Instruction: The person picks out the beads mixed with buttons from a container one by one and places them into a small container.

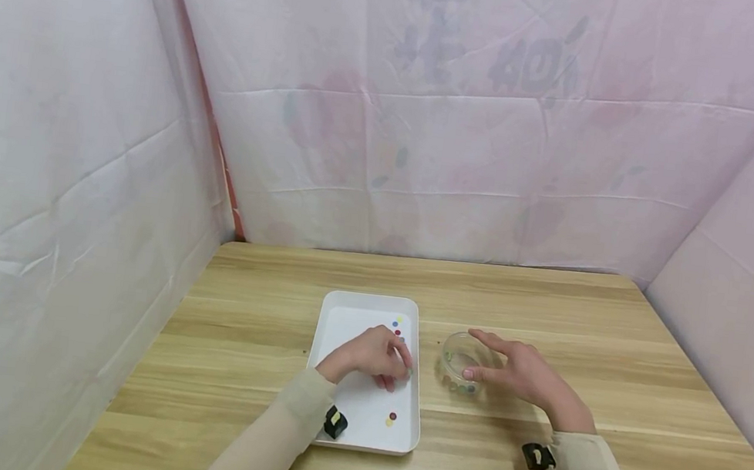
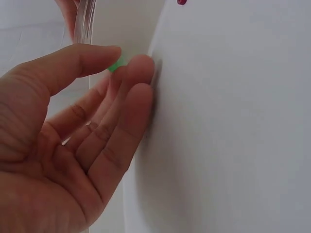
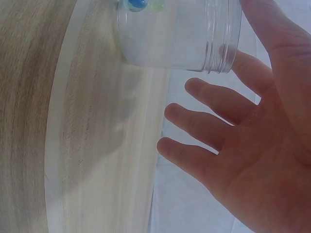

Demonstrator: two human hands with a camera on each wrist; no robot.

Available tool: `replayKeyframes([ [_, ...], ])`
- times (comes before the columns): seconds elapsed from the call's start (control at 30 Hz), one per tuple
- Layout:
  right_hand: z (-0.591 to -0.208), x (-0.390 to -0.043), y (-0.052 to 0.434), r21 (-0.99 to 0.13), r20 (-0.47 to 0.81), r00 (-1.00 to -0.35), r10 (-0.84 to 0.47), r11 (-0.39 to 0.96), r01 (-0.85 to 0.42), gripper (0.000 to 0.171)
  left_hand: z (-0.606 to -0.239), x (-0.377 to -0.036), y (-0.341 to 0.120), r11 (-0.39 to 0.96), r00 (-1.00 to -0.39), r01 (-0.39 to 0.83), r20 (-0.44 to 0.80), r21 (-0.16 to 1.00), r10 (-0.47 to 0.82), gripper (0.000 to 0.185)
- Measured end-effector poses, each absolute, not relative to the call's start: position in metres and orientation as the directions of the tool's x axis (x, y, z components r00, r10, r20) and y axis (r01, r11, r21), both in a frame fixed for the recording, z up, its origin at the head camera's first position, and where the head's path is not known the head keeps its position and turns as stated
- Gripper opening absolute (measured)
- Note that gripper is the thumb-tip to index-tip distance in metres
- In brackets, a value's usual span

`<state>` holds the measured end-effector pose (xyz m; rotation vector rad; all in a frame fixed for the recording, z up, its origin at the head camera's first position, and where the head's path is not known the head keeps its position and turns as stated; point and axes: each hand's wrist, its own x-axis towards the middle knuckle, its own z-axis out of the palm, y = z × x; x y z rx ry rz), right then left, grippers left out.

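Note:
My left hand (image 1: 377, 353) is over the white tray (image 1: 333, 432), near its right wall. Between its thumb and fingertips is a small green bead (image 2: 115, 65), partly hidden by the fingers. To the right of the tray, a clear round jar (image 1: 458, 345) stands on the table with its mouth uncovered. My right hand (image 1: 521, 369) holds the jar at the rim with thumb and index finger, while the other fingers (image 3: 199, 124) stay spread beside it. A blue bead (image 3: 136, 4) and several others lie at the jar's bottom.
Several loose beads lie in the tray, such as a red one (image 1: 397, 333) toward the back and a dark red one (image 1: 393, 416) near the front. A wooden table (image 1: 254, 330) carries everything. Pale cloth sheets (image 1: 439, 180) hang behind it and at both sides.

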<state>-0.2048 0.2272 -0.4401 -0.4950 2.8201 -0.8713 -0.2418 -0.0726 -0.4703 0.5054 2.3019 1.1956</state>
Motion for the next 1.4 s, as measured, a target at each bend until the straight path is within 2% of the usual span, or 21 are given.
replayKeyframes([
  [0.2,-0.440,-0.204,0.228,-0.569,-0.037,-0.934,-0.356,0.776,-0.273,0.087,-0.468,-0.245,-0.073,0.528,-0.848,0.142,-0.173,0.837,0.502,0.006],
  [0.43,-0.441,-0.205,0.228,-0.576,-0.041,-0.934,-0.355,0.772,-0.269,0.087,-0.464,-0.247,-0.073,0.441,-0.868,0.171,-0.077,0.881,0.490,0.008],
  [0.97,-0.441,-0.205,0.228,-0.574,-0.043,-0.935,-0.352,0.774,-0.265,0.087,-0.459,-0.250,-0.063,0.405,-0.897,0.289,0.098,0.868,0.430,0.011],
  [1.4,-0.443,-0.207,0.229,-0.577,-0.030,-0.935,-0.353,0.770,-0.272,0.086,-0.454,-0.250,-0.051,0.357,-0.894,0.302,0.132,0.884,0.429,0.011],
])
